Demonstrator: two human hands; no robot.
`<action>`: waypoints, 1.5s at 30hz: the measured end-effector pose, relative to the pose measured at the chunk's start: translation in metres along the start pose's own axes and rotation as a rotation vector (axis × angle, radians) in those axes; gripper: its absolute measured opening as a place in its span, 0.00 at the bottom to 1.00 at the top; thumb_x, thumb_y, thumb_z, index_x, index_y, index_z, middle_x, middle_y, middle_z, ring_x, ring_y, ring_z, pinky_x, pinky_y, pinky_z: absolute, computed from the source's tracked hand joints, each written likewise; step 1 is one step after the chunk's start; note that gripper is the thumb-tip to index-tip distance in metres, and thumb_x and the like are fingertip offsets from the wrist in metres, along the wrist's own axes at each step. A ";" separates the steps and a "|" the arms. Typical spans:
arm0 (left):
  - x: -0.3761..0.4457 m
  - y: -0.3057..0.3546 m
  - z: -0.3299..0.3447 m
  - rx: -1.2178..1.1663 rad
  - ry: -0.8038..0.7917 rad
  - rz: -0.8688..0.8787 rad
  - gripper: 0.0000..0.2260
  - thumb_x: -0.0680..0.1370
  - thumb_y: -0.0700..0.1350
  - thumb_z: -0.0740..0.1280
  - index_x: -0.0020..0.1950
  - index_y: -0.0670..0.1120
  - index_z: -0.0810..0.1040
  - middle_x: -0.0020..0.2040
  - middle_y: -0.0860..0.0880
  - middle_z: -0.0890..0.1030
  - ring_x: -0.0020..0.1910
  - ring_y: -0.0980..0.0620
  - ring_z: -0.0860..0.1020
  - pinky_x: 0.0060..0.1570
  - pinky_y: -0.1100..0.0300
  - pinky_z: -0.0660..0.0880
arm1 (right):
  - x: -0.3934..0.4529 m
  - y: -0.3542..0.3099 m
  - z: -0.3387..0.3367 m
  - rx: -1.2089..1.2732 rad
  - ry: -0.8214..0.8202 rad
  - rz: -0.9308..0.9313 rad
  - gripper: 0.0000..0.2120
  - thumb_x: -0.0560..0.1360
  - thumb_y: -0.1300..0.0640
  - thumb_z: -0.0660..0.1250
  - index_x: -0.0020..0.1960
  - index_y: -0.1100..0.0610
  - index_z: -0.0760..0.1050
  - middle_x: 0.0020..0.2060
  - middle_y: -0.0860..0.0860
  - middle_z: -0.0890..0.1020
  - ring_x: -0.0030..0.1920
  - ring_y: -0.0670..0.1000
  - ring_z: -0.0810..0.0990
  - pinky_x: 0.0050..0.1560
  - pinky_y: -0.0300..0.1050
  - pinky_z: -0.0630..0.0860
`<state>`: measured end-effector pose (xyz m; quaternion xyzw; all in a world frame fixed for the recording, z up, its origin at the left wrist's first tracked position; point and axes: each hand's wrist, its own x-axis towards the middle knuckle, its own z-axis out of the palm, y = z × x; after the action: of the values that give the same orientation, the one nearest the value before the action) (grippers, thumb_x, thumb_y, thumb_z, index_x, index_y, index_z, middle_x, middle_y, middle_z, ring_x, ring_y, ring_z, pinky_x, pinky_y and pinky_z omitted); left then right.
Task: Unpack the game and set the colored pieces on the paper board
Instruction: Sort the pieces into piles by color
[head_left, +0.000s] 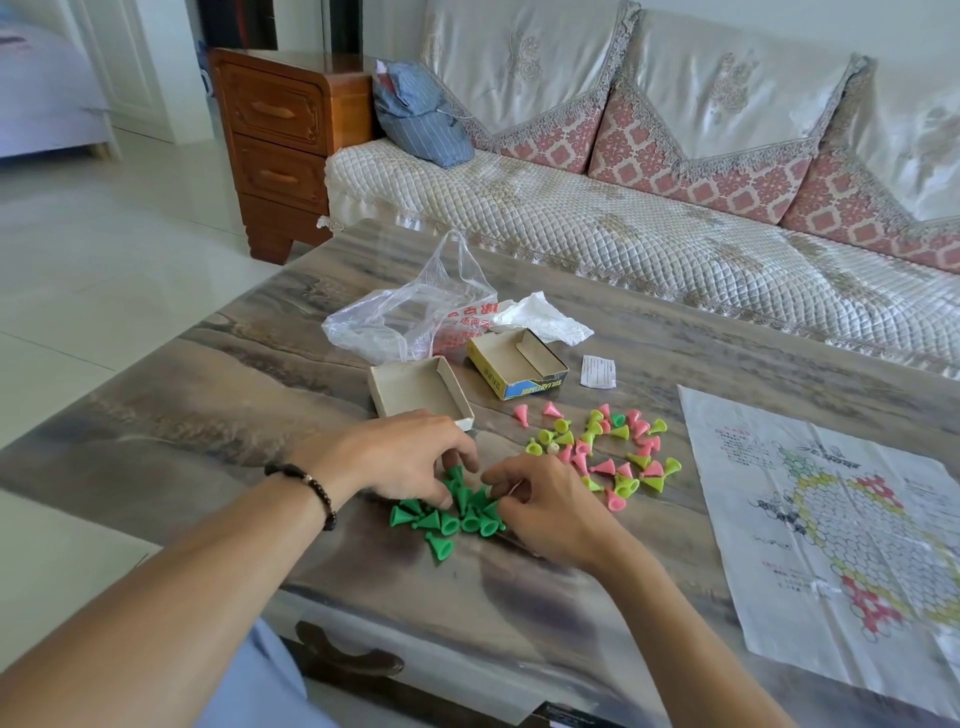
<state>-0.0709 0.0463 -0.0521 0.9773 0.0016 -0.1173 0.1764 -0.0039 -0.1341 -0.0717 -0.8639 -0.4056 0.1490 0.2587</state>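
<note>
Several green cone pieces (447, 522) lie in a cluster on the table, just in front of me. My left hand (410, 457) hovers over the cluster and its fingertips pinch an upright green piece (456, 474). My right hand (540, 501) sits at the cluster's right edge with fingers curled onto green pieces there. A loose pile of pink and yellow-green pieces (608, 454) lies to the right. The unfolded paper board (831, 525), printed with a hexagon pattern, lies flat at the far right with no pieces on it.
The open game box tray (415, 389) and its yellow and blue lid (517, 364) stand behind the pieces. A clear plastic bag (410, 312), a white tissue (540, 317) and a small paper slip (598, 371) lie further back. A sofa (675, 208) runs behind the table.
</note>
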 end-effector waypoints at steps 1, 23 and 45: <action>0.000 0.000 0.000 -0.002 0.001 0.002 0.21 0.72 0.50 0.74 0.64 0.56 0.75 0.55 0.54 0.78 0.49 0.54 0.76 0.51 0.55 0.74 | 0.000 0.001 -0.001 -0.005 0.009 0.000 0.17 0.73 0.62 0.63 0.60 0.55 0.78 0.46 0.46 0.81 0.45 0.43 0.77 0.37 0.25 0.69; 0.112 0.063 -0.011 -0.057 0.293 0.162 0.14 0.77 0.51 0.66 0.62 0.51 0.78 0.54 0.53 0.79 0.50 0.56 0.75 0.49 0.59 0.72 | 0.013 0.113 -0.101 -0.150 0.417 0.247 0.07 0.73 0.60 0.67 0.45 0.53 0.84 0.36 0.46 0.83 0.38 0.46 0.79 0.40 0.39 0.74; 0.117 0.045 -0.002 0.201 0.346 0.207 0.23 0.79 0.60 0.59 0.70 0.50 0.72 0.72 0.49 0.68 0.72 0.53 0.62 0.68 0.57 0.60 | 0.069 0.121 -0.100 -0.304 0.238 0.188 0.09 0.73 0.56 0.69 0.53 0.55 0.81 0.50 0.53 0.82 0.51 0.54 0.79 0.51 0.48 0.76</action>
<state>0.0457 0.0002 -0.0621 0.9905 -0.0800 0.0715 0.0864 0.1620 -0.1780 -0.0618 -0.9385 -0.3075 0.0065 0.1566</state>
